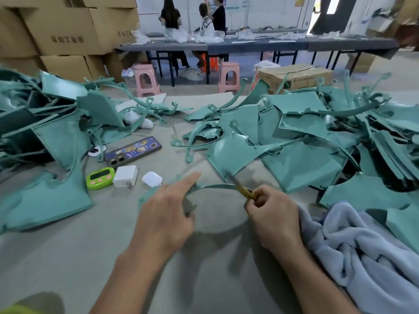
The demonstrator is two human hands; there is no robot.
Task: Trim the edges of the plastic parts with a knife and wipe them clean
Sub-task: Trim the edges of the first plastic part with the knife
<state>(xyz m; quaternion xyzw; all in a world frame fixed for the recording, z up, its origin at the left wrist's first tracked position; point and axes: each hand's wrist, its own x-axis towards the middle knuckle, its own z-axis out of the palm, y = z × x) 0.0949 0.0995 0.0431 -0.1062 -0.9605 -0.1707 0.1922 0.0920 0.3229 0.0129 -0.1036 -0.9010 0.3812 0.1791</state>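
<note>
Head view, left hand (163,214) holding curved teal strip (215,186), index finger extended, right hand (274,218) curled round knife (240,187)

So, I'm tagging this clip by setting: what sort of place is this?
Probably a factory finishing workshop: heaps of green plastic parts, stacked cardboard boxes, and people working at a long bench.

The plastic parts (301,164) are smooth teal mouldings with a soft sheen, ragged at some edges. The tabletop (204,257) wears a matt, finely textured grey covering, and the cloth (353,245) is thick, fluffy pale-blue fleece. The boxes (65,30) behind are plain matt brown cardboard.
</note>
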